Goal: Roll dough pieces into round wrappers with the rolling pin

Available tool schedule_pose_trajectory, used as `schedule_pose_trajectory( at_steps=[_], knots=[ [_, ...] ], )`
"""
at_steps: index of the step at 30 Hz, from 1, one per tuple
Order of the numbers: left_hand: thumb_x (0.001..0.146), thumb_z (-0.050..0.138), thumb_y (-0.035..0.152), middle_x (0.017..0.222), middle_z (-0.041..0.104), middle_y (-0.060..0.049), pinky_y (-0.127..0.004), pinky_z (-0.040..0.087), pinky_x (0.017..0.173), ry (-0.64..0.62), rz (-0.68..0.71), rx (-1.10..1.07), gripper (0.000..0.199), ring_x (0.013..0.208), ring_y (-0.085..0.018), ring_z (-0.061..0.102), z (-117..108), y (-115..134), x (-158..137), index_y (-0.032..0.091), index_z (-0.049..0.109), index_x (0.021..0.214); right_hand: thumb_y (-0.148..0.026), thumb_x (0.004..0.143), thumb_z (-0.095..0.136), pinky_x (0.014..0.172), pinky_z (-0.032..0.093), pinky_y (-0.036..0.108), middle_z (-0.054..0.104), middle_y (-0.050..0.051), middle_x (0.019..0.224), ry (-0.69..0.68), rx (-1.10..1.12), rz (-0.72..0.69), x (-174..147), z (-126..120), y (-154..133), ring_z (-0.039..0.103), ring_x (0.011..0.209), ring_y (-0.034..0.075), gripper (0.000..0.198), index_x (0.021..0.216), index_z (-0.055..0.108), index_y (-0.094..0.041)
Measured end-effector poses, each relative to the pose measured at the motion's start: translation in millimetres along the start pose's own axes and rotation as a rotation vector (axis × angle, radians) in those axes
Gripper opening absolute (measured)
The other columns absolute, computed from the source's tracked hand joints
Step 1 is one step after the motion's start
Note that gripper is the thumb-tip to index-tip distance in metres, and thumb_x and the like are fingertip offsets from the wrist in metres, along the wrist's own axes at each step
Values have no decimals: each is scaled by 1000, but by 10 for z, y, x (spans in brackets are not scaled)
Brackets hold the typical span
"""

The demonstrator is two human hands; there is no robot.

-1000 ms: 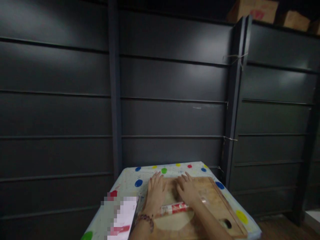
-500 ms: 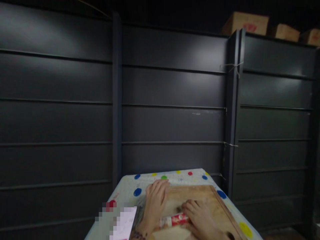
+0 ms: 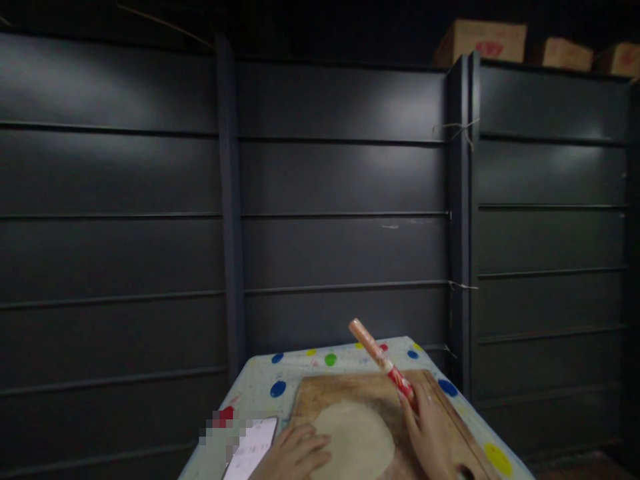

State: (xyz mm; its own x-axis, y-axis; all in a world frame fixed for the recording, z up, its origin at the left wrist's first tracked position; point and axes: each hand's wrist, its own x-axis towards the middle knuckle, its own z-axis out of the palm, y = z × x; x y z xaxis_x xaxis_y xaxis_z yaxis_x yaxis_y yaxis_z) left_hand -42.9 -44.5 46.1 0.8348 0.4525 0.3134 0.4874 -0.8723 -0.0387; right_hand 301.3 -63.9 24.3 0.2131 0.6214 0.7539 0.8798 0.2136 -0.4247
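Tablecloth [image 3: 256, 387] | right grip [image 3: 425, 421] clasps rolling pin [image 3: 381, 359], label [image 3: 400, 382] illegible | left grip [image 3: 299, 453] spread at dough [image 3: 357, 438]

No legible text: red print [image 3: 489, 49] on large cardboard box [image 3: 484, 39] and red label [image 3: 401, 383] on rolling pin [image 3: 383, 363] too blurred, lines on phone screen [image 3: 253, 448] too small to read

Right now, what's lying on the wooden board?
A pale, flat dough round lies on the wooden board. The left hand hides part of its left edge; whatever is beneath cannot be seen.
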Motion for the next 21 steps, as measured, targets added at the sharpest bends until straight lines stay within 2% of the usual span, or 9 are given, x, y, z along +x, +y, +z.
schedule_pose_trajectory(
  at_steps=[4, 6, 8, 11, 13, 17, 21],
  knots=[
    [88, 63, 59, 147, 53, 4, -48, 36, 115, -55, -119, -43, 54, 133, -27, 50, -168, -17, 18, 45, 51, 139, -53, 100, 31, 77, 51, 40, 70, 10, 84, 11, 13, -1, -27, 41, 51, 65, 85, 31, 44, 100, 69, -29],
    [85, 65, 61, 151, 48, 5, -54, 33, 117, -94, -177, -62, 61, 137, -29, 46, -163, -22, 35, 49, 46, 141, -53, 100, 30, 78, 52, 41, 70, 10, 86, 6, 30, -9, -28, 59, 78, 65, 87, 31, 45, 101, 69, -29],
    [85, 64, 63, 156, 40, 5, -54, 33, 117, -105, -185, -87, 68, 140, -30, 42, -105, -33, 56, 51, 37, 146, -53, 100, 30, 79, 52, 41, 70, 11, 91, 5, 40, -13, -18, 69, 94, 65, 91, 32, 46, 102, 69, -29],
    [87, 58, 66, 161, 30, 3, -48, 33, 118, -91, -134, -110, 75, 144, -28, 36, 7, -51, 92, 49, 23, 152, -52, 100, 30, 81, 52, 42, 70, 11, 93, 2, 45, -11, 1, 74, 95, 64, 95, 33, 45, 102, 69, -30],
    [86, 58, 69, 162, 27, 2, -49, 31, 118, -80, -116, -102, 78, 145, -28, 34, 55, -57, 121, 48, 22, 153, -52, 100, 29, 81, 52, 42, 70, 11, 93, -8, 43, -3, 8, 70, 81, 64, 95, 33, 46, 104, 69, -30],
    [84, 65, 63, 160, 33, 5, -51, 33, 117, -80, -81, -71, 73, 142, -29, 39, 54, -46, 195, 50, 33, 148, -51, 101, 25, 81, 52, 42, 71, 10, 91, -23, 28, 5, 17, 39, 32, 65, 94, 33, 49, 108, 69, -31],
    [84, 73, 46, 157, 39, 9, -48, 36, 116, -161, 59, 12, 71, 138, -26, 44, -3, -6, 281, 48, 37, 146, -52, 101, 23, 79, 52, 41, 71, 11, 90, -3, 40, -16, 29, -4, -8, 65, 90, 31, 53, 110, 69, -27]
  ],
)
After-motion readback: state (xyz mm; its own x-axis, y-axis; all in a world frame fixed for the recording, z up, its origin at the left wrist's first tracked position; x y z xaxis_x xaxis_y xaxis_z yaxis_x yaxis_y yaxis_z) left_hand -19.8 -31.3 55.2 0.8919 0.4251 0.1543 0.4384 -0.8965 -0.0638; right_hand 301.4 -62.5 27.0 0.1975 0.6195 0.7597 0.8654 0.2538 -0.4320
